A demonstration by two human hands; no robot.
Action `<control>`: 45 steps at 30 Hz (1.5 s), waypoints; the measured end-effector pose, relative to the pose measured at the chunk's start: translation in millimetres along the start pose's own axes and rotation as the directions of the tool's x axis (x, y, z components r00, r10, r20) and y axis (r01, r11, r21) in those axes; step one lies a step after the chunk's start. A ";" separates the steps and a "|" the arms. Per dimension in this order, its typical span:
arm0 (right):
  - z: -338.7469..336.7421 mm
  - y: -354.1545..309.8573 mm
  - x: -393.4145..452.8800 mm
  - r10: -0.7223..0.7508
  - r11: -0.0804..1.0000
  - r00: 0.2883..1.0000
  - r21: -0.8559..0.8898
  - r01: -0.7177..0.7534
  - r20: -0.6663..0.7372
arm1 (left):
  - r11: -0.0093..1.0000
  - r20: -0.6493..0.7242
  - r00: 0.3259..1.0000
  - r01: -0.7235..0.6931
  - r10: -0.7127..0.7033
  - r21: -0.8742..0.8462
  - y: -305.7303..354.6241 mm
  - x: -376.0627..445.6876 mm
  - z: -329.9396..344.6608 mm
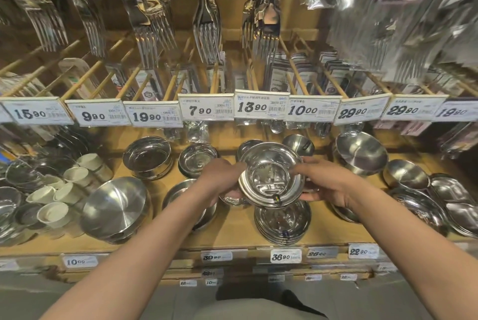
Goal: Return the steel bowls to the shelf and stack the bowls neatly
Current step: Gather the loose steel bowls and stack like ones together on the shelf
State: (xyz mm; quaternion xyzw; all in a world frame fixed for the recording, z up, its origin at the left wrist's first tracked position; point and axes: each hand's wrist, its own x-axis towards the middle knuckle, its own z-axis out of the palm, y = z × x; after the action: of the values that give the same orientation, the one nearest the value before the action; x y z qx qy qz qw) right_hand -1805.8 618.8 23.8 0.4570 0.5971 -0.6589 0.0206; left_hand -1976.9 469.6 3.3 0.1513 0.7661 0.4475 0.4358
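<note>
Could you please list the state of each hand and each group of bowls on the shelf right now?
left hand: grips the held bowls' left rim
right hand: grips their right rim
held bowls: nested, tilted, lifted above the shelf
stack of bowls: nested, resting on the wooden shelf just below
white cups: lying on their sides

Forks (207,22) hang in packs up top, price tags (205,110) line the rail (7.90, 13.90, 10.00 legible), white cups (55,198) lie at left.

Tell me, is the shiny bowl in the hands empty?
Empty. The bowl faces the camera and only its bare, shiny bottom shows; both hands hold its rim.
</note>
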 end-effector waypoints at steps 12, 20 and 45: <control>2.0 -0.8 -6.0 -0.108 0.994 0.993 0.025 0.109 -0.047 | 0.993 0.050 0.992 -0.112 0.113 -0.026 -4.9 -0.2 -5.7; -0.2 3.1 2.2 -0.133 0.990 0.990 -0.052 0.131 -0.038 | 0.995 -0.006 0.996 -0.092 0.092 -0.024 -6.5 4.5 -3.7; -9.6 24.1 3.4 -0.113 0.992 0.992 0.043 0.115 -0.052 | 0.999 0.097 0.995 -0.030 0.034 -0.036 -12.5 1.3 10.3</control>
State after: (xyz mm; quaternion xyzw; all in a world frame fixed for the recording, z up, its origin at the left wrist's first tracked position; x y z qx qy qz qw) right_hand -1788.5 621.4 4.5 0.4385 0.6074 -0.6611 -0.0422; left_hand -1967.4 469.2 -9.9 0.1777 0.7335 0.4597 0.4680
